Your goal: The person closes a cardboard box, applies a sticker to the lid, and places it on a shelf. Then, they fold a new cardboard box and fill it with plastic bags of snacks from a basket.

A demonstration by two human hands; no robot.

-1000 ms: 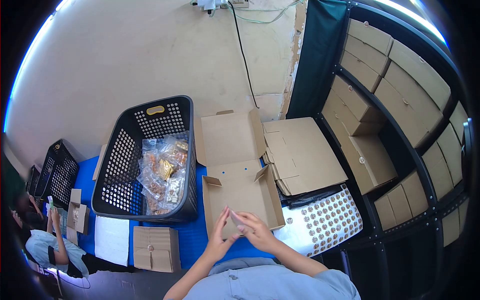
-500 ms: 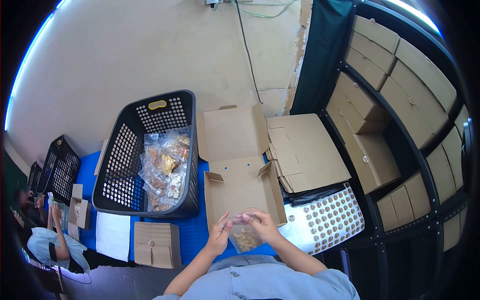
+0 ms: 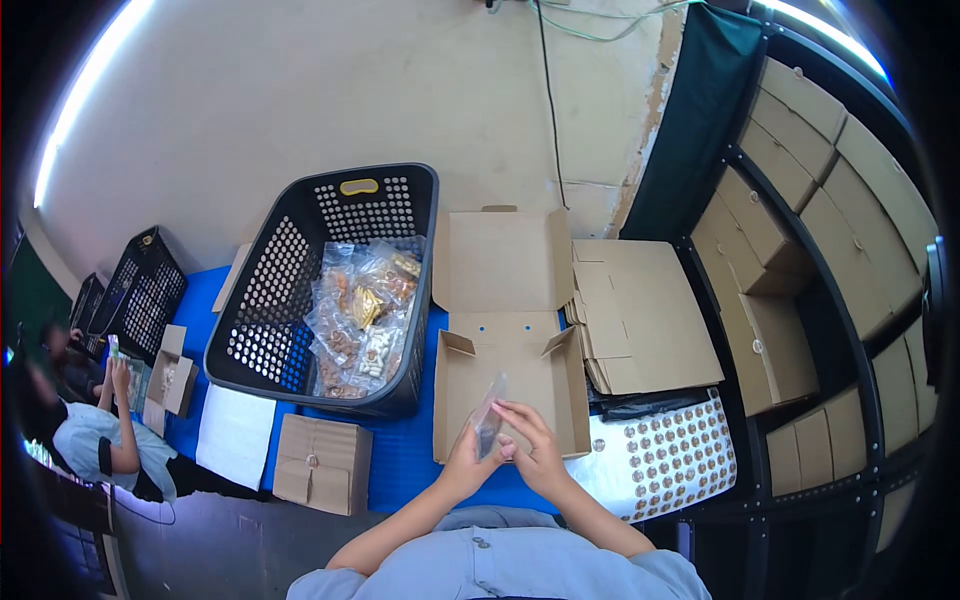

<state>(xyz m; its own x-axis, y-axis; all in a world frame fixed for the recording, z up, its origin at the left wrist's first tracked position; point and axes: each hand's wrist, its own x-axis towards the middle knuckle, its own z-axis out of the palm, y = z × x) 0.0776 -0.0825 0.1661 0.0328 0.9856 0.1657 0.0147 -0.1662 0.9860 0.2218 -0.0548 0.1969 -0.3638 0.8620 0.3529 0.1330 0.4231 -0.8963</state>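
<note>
My left hand and my right hand hold a small clear plastic bag between them, over the front of an open cardboard box. The bag stands on edge against my left palm, while the fingers of my right hand press on its side. Its contents are mostly hidden by my hands and the angle. Behind the bag, the box lies with its lid raised toward the wall and its inside bare.
A black perforated basket with several filled bags stands left. Flat cardboard and a sticker sheet lie right, near a box shelf. A closed box sits front left. Another person works far left.
My hands have turned the bag from hanging low, with pale pieces showing, to upright between my palms. The camera view has swung a little left.
</note>
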